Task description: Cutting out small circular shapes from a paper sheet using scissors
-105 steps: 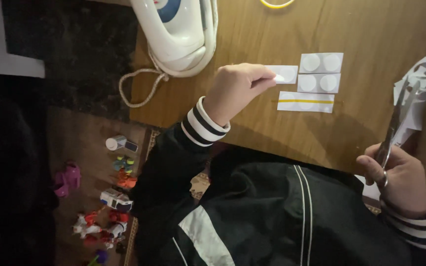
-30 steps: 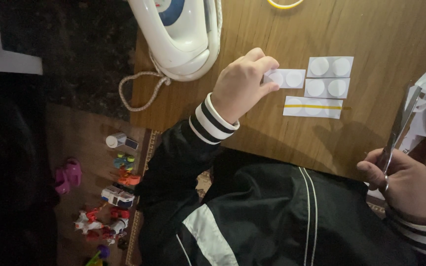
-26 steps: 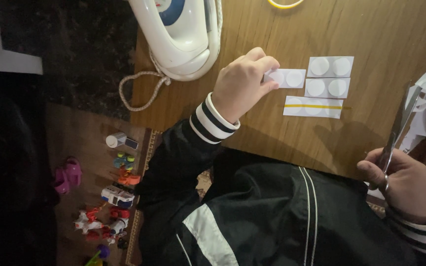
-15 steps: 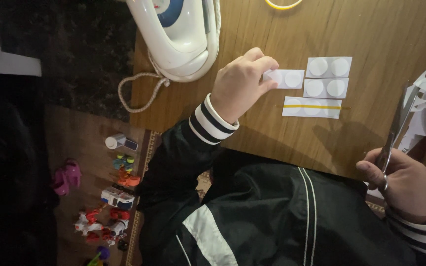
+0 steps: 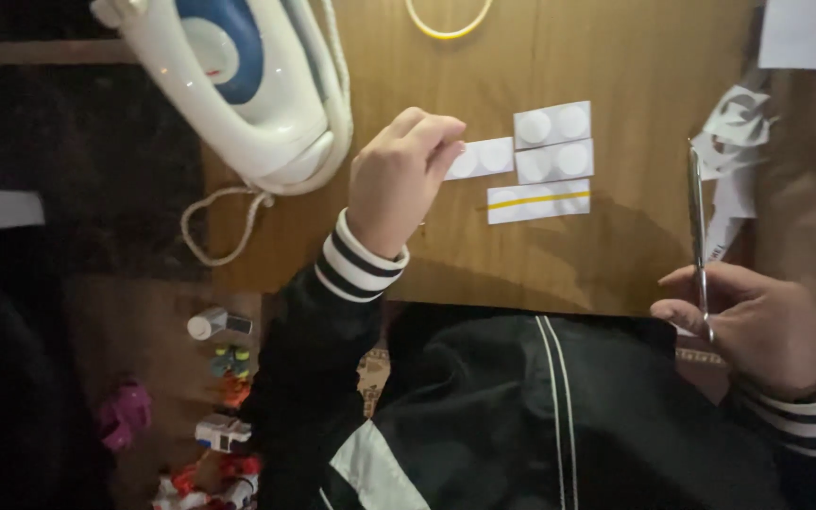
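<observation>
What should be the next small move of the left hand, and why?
Probably let go of the white strip and draw back. The left hand pinches the strip's end, and it already lies flat on the table beside the other strips. The right hand holds scissors, apart.

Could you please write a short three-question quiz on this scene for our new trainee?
1. True or false: the right hand holds scissors.
2. Which does the left hand touch? A) iron B) white card C) yellow ring
3. Fill in: the card with a yellow stripe lies ___ the two stacked dotted cards, toward the person.

Key: 1 true; 2 B; 3 below.
</observation>
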